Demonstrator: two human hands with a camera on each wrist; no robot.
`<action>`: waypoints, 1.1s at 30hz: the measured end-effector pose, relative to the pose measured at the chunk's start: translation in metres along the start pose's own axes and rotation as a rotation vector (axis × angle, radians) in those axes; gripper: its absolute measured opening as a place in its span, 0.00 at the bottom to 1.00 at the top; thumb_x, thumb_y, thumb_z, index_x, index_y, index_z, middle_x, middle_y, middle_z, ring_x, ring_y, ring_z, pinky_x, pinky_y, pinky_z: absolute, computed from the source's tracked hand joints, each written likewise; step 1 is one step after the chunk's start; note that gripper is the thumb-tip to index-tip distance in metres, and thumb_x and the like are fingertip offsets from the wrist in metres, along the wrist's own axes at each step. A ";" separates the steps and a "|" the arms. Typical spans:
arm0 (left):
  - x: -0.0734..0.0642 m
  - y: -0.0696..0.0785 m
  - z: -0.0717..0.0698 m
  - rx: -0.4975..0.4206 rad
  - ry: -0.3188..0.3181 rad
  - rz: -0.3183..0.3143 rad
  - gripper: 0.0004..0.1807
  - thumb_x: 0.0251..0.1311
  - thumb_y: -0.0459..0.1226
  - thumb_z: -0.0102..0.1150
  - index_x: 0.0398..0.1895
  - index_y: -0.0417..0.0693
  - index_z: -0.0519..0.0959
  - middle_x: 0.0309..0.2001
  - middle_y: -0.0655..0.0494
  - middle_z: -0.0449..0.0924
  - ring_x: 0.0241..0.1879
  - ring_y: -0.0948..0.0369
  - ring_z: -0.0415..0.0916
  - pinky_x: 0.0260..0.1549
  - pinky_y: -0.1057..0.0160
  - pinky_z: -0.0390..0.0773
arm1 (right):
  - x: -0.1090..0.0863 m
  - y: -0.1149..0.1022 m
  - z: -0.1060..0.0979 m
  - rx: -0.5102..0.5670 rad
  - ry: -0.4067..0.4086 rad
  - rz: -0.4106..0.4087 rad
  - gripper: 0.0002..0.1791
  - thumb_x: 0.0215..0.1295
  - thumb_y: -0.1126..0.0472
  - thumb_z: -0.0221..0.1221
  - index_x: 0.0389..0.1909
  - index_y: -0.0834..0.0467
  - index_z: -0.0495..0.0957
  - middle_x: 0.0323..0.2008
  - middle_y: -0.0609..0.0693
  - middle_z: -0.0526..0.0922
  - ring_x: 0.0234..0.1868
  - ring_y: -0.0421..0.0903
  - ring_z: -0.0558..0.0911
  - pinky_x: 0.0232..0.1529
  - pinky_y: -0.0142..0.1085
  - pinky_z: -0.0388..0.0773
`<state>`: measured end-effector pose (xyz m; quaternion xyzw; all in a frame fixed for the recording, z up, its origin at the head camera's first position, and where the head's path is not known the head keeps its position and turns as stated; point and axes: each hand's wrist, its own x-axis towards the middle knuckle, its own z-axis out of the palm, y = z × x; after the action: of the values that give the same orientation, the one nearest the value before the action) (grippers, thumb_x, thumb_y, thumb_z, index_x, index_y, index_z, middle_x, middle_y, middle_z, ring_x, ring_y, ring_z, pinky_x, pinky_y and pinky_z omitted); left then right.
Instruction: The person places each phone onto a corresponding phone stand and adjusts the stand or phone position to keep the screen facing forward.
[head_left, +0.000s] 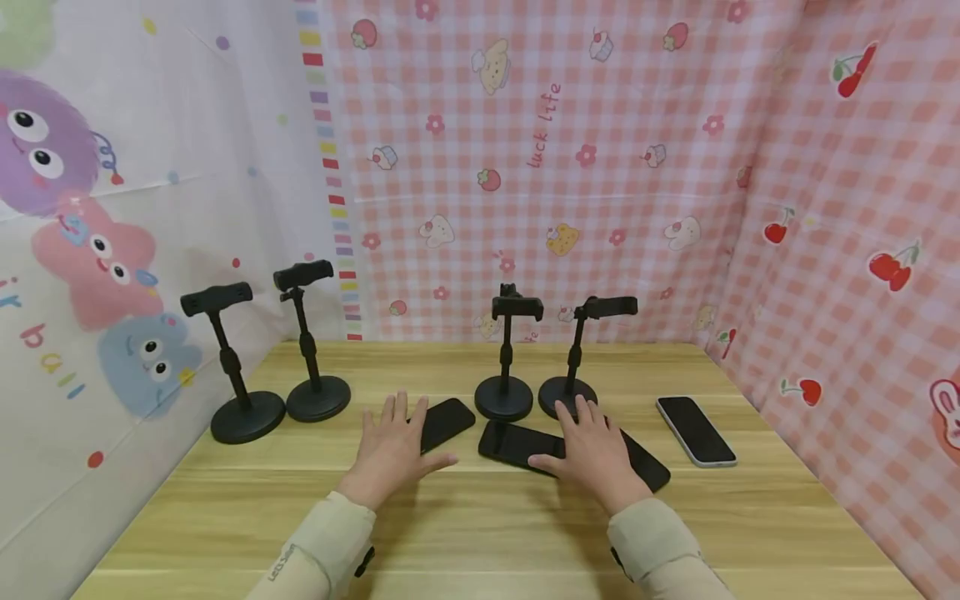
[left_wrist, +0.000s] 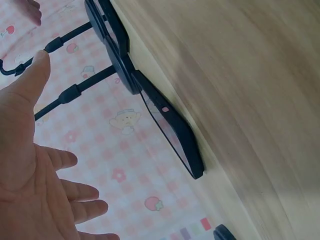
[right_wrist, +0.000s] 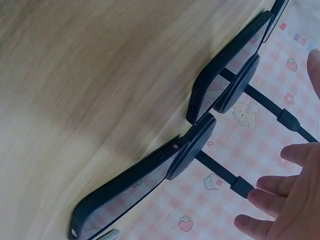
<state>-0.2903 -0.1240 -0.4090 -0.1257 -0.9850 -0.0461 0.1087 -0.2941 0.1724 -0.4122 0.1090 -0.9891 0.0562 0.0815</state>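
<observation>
My left hand (head_left: 393, 450) is held with fingers spread, overlapping a black smartphone (head_left: 450, 423) in the head view. The left wrist view shows its palm (left_wrist: 20, 185) above the tabletop, holding nothing. With fingers extended, my right hand (head_left: 596, 458) hovers over two more black smartphones, one in the middle (head_left: 513, 443) and one to its right (head_left: 651, 468); it hides part of both. In the right wrist view those fingers (right_wrist: 270, 185) are apart from the dark phone (right_wrist: 125, 185) lying flat. A smartphone with a pale frame (head_left: 697, 433) lies farther right.
Two black phone stands (head_left: 248, 417) with round bases stand upright at the back left. Another two stands (head_left: 503, 400) are behind the phones, near the middle. Printed cloth (head_left: 540, 208) surrounds the wooden table (head_left: 480, 533) at the back and sides.
</observation>
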 end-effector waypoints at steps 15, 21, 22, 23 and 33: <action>-0.001 0.000 -0.002 -0.039 -0.034 0.033 0.50 0.57 0.66 0.60 0.73 0.42 0.64 0.70 0.30 0.58 0.68 0.36 0.60 0.58 0.31 0.62 | 0.000 -0.003 -0.003 0.011 -0.061 0.011 0.52 0.58 0.29 0.61 0.73 0.60 0.63 0.66 0.68 0.66 0.66 0.66 0.67 0.59 0.59 0.68; 0.001 0.002 -0.008 -0.062 -0.039 0.041 0.49 0.57 0.61 0.65 0.73 0.42 0.63 0.70 0.31 0.59 0.68 0.37 0.60 0.59 0.32 0.63 | 0.001 -0.002 -0.005 0.005 -0.082 0.026 0.50 0.58 0.31 0.62 0.72 0.61 0.65 0.65 0.68 0.68 0.64 0.65 0.68 0.56 0.58 0.71; 0.001 0.002 -0.008 -0.062 -0.041 0.045 0.48 0.57 0.60 0.66 0.73 0.42 0.63 0.70 0.31 0.59 0.68 0.37 0.60 0.58 0.33 0.63 | 0.001 -0.002 -0.005 0.006 -0.085 0.025 0.50 0.58 0.31 0.62 0.72 0.61 0.65 0.65 0.68 0.68 0.64 0.65 0.69 0.55 0.58 0.72; 0.001 0.003 -0.009 -0.063 -0.042 0.048 0.47 0.57 0.59 0.66 0.73 0.42 0.63 0.70 0.31 0.60 0.68 0.37 0.60 0.58 0.33 0.63 | 0.001 -0.002 -0.005 0.004 -0.088 0.024 0.50 0.58 0.31 0.62 0.71 0.61 0.65 0.64 0.68 0.68 0.64 0.65 0.69 0.55 0.58 0.72; -0.001 0.004 -0.009 -0.064 -0.036 0.070 0.44 0.57 0.54 0.69 0.71 0.41 0.66 0.67 0.31 0.64 0.64 0.37 0.66 0.55 0.33 0.67 | 0.002 -0.003 -0.004 0.003 -0.104 0.011 0.46 0.59 0.33 0.63 0.67 0.63 0.70 0.62 0.69 0.71 0.61 0.65 0.72 0.54 0.58 0.73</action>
<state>-0.2866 -0.1213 -0.4004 -0.1645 -0.9798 -0.0713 0.0883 -0.2950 0.1697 -0.4076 0.1066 -0.9925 0.0523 0.0297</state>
